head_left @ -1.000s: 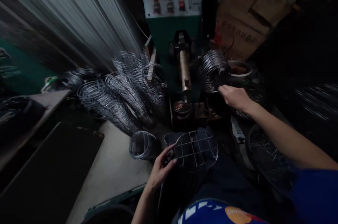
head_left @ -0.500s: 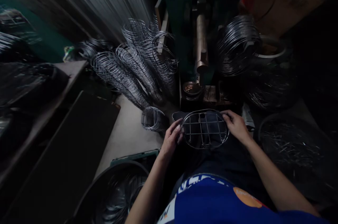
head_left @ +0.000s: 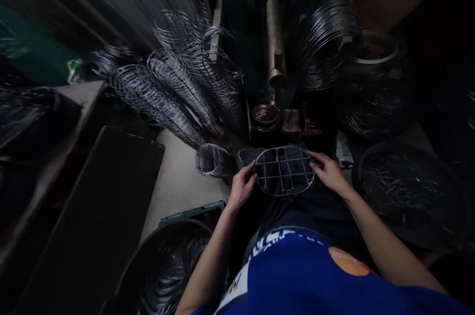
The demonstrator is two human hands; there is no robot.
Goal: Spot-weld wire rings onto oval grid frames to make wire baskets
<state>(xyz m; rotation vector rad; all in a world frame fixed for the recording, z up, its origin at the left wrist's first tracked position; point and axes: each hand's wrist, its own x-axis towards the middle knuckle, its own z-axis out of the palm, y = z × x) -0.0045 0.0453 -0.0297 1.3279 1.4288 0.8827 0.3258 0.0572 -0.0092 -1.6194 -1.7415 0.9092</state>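
An oval wire rack [head_left: 285,175] with crossing bars inside its rim hangs level over my dark trousers. My left hand [head_left: 243,185] pinches its left end between thumb and fingers. At the right end, my right hand [head_left: 328,172] has its fingers closed on the rim. Beyond the rack stands a machine with a copper-coloured cylinder [head_left: 275,40], and a small round dish [head_left: 264,114] holding little pieces sits below it.
Tall stacks of wire rings [head_left: 178,92] lean at the left, with a shorter ring stack [head_left: 212,160] nearer. A tub of wire parts [head_left: 163,265] is at lower left, a basin of metal pieces [head_left: 404,186] at right. A wire coil [head_left: 330,42] hangs beside the machine.
The view has shifted, so most surroundings sit slightly higher and further left. The rack stays in both hands, and the fingers of my left hand are drawn in more tightly.
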